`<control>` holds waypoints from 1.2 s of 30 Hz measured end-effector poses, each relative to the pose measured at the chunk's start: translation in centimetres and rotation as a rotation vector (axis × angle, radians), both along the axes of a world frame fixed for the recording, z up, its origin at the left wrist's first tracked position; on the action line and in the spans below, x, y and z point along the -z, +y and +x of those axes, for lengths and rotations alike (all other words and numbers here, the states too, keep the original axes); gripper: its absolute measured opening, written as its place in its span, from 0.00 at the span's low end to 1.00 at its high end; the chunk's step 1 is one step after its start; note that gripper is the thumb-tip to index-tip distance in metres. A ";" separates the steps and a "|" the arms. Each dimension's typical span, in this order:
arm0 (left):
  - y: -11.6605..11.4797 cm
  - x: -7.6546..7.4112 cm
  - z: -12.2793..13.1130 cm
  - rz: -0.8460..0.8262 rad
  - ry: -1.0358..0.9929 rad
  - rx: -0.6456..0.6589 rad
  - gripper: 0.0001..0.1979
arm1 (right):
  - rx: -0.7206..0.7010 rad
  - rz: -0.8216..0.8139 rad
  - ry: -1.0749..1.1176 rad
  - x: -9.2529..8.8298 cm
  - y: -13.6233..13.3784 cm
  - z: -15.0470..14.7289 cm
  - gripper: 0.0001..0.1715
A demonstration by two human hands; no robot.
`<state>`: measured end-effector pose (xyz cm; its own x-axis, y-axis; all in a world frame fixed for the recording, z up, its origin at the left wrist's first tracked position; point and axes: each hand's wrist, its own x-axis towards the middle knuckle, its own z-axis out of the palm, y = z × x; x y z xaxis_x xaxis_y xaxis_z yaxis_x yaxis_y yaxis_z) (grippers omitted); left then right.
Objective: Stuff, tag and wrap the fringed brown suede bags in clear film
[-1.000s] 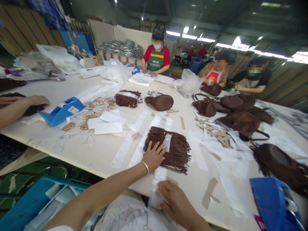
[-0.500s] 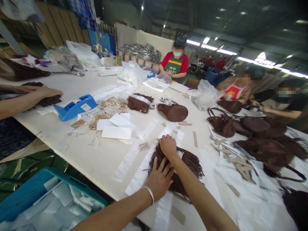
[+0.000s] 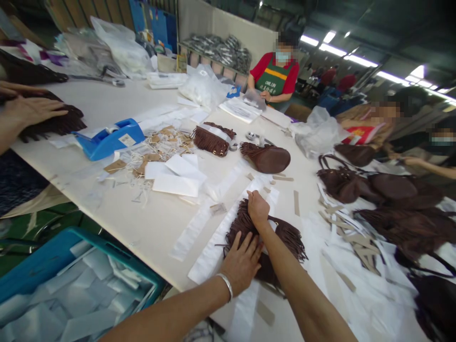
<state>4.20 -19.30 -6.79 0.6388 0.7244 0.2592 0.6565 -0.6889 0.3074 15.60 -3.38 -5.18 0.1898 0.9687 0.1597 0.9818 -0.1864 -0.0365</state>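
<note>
A dark brown fringed bag [image 3: 289, 236] lies on the table right in front of me, on top of long white paper strips [image 3: 210, 251]. My left hand [image 3: 242, 262], with a bracelet at its wrist, rests flat on the near left part of the bag, fingers spread over the fringe. Beyond it, my right hand [image 3: 258, 209] is closed at the bag's far edge, beside the fringe. What its fingers pinch is hidden. Part of the bag lies out of sight under my hands and right forearm.
Left of the bag are white paper pieces [image 3: 176, 184], a heap of strung tags [image 3: 156, 152] and a blue tape dispenser [image 3: 113, 138]. More brown bags [image 3: 267, 157] lie ahead and right. A teal crate [image 3: 42, 254] of paper stands below the table edge. Co-workers surround the table.
The view has tilted down and shifted left. My right hand has tightened from a loosely curled grip to a fist at the far edge. My left hand stays flat on the bag.
</note>
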 end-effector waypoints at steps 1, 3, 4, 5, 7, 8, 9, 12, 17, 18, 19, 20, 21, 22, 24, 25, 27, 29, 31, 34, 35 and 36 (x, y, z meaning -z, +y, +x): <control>-0.1 0.0 0.0 0.003 -0.005 -0.006 0.27 | -0.030 0.029 0.005 -0.8 -0.7 -0.3 0.24; -0.2 -0.1 0.0 0.003 -0.013 -0.011 0.26 | -0.076 0.095 0.014 -2.1 -3.1 -0.6 0.22; -0.2 -0.1 0.0 0.002 -0.018 -0.009 0.25 | -0.090 0.148 0.034 -2.4 -4.7 -0.6 0.22; -0.2 -0.1 0.0 0.003 -0.023 -0.001 0.24 | -0.101 0.212 0.067 -2.5 -6.4 -0.5 0.22; -0.3 -0.2 0.1 0.005 -0.036 0.018 0.24 | -0.129 0.327 0.152 -1.8 -9.9 0.2 0.22; -0.3 -0.2 0.1 0.004 -0.043 0.026 0.24 | -0.148 0.354 0.187 -1.0 -11.4 0.7 0.23; -0.3 -0.3 0.0 -0.003 -0.053 0.033 0.24 | -0.160 0.362 0.211 -0.1 -12.7 1.2 0.23; -0.7 -0.6 -1.3 -0.046 -0.133 0.054 0.24 | -0.156 0.353 0.233 2.4 -14.6 2.3 0.24; -0.9 -0.8 -6.5 -0.146 -0.347 -0.207 0.21 | -0.168 0.391 0.205 3.4 -14.2 2.3 0.23; -0.6 -0.8 -7.3 -0.160 -0.348 -0.273 0.21 | -0.163 0.397 0.203 3.3 -14.1 2.3 0.23; -0.3 -0.8 -7.9 -0.169 -0.315 -0.301 0.21 | -0.156 0.400 0.203 3.2 -14.1 2.2 0.23; 0.2 -0.8 -8.2 -0.176 -0.256 -0.292 0.20 | -0.151 0.401 0.205 3.1 -14.2 2.2 0.23; 0.7 -0.9 -8.2 -0.181 -0.186 -0.257 0.20 | -0.146 0.401 0.207 3.0 -14.2 2.2 0.23; 1.3 -0.9 -7.9 -0.183 -0.119 -0.215 0.19 | -0.140 0.401 0.209 3.0 -14.3 2.2 0.22; 2.3 -1.1 -7.0 -0.184 -0.028 -0.166 0.17 | -0.129 0.396 0.213 3.1 -14.3 2.2 0.22; 2.8 -1.1 -6.4 -0.184 -0.009 -0.163 0.16 | -0.124 0.392 0.215 3.1 -14.3 2.2 0.22; 3.4 -1.0 -5.5 -0.188 0.014 -0.164 0.14 | -0.120 0.381 0.222 3.1 -14.3 2.2 0.22; 3.6 -0.8 -4.9 -0.199 0.039 -0.159 0.11 | -0.119 0.372 0.231 3.1 -14.3 2.2 0.22; 3.5 -0.4 -4.6 -0.221 0.057 -0.161 0.07 | -0.115 0.370 0.235 3.0 -14.3 2.2 0.21; 3.0 0.2 -4.6 -0.268 0.063 -0.183 0.06 | -0.110 0.370 0.231 2.9 -14.4 2.2 0.21; 2.9 0.4 -4.6 -0.283 0.057 -0.192 0.07 | -0.110 0.371 0.231 2.9 -14.4 2.2 0.21; 2.8 0.5 -4.6 -0.298 0.049 -0.201 0.07 | -0.109 0.371 0.231 2.9 -14.4 2.2 0.21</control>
